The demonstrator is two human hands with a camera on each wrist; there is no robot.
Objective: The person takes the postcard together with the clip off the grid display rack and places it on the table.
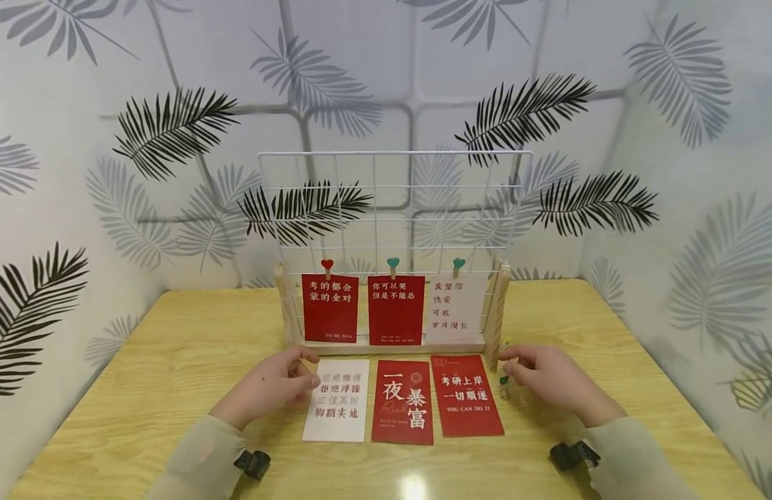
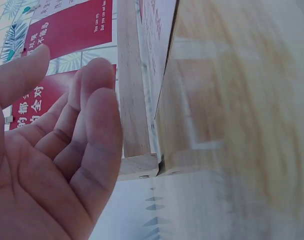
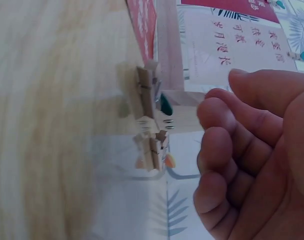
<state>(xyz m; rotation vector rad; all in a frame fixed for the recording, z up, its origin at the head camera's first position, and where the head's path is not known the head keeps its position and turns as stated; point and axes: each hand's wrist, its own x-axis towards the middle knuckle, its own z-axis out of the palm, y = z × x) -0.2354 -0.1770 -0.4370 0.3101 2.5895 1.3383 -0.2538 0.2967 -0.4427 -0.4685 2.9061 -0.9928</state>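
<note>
My left hand [image 1: 274,385] hovers at the left edge of a white card [image 1: 337,410] with printed characters. Its fingers are loosely bent and hold nothing in the left wrist view. On the other side, my right hand [image 1: 543,380] is beside two small wooden clothespins, its fingers relaxed and empty. The nearer clothespin [image 3: 146,92] carries a green heart; the farther clothespin [image 3: 154,150] has an orange-yellow decoration. Between the hands, a red card [image 1: 402,423] and another red card [image 1: 470,423] lie on the table in a row with the white one.
Behind the row stands a white wire grid [image 1: 395,151] on a wooden base [image 1: 392,350]. Heart clothespins hold two red cards [image 1: 331,319] and a white card [image 1: 454,337] along its lower part. Leaf-patterned cloth [image 1: 386,62] surrounds the wood-grain table [image 1: 192,333].
</note>
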